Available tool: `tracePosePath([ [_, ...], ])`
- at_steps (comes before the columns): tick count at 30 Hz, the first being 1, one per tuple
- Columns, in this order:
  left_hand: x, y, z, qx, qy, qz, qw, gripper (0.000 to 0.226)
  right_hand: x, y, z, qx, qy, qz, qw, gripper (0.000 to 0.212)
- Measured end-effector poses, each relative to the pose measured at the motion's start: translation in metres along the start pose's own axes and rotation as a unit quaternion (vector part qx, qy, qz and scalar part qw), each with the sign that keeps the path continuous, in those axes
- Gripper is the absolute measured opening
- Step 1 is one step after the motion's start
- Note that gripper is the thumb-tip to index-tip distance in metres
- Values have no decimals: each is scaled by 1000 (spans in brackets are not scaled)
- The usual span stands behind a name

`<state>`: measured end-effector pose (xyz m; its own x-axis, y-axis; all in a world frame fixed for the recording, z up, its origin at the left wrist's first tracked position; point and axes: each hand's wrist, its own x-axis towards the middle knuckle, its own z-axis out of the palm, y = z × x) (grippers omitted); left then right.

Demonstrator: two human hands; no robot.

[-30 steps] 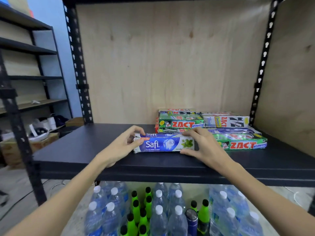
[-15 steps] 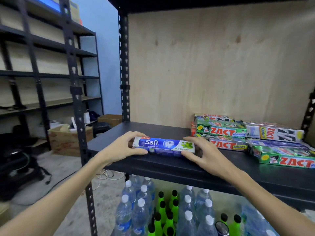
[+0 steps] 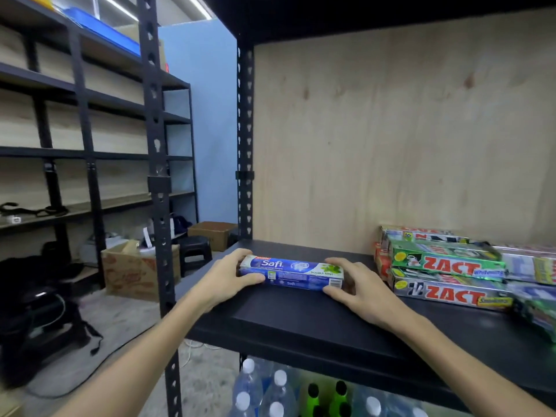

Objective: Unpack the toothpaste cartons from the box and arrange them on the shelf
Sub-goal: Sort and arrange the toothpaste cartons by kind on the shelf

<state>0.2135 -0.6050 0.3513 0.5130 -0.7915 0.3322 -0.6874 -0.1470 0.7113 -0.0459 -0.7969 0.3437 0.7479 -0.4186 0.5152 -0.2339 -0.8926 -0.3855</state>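
Note:
A blue Safi toothpaste carton lies lengthwise on the black shelf, near its left end. My left hand grips the carton's left end, thumb in front and fingers over the top. My right hand holds the right end the same way. To the right, several green and silver Zact cartons are stacked flat against the plywood back.
A black upright post stands left of the shelf. Water bottles and green bottles fill the level below. An open cardboard box and a black stool sit on the floor to the left, beside another shelving rack.
The carton has moved left and back along the shelf, away from the Zact stack, with both hands still on its ends. The view has swung left.

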Motion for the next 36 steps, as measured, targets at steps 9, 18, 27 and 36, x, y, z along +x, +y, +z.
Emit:
tracePosePath([
  [9, 78, -24, 13, -35, 27, -9, 999, 39, 73, 37, 27, 47, -9, 49, 998, 41],
  [18, 140, -44, 18, 19, 46, -6, 999, 44, 134, 65, 50, 70, -2, 47, 996, 36],
  [27, 173, -62, 24, 20, 62, -29, 997, 44, 154, 77, 60, 57, 21, 34, 998, 49],
  [36, 174, -61, 29, 83, 63, 9, 995, 47, 156, 78, 68, 62, 52, 76, 994, 55],
])
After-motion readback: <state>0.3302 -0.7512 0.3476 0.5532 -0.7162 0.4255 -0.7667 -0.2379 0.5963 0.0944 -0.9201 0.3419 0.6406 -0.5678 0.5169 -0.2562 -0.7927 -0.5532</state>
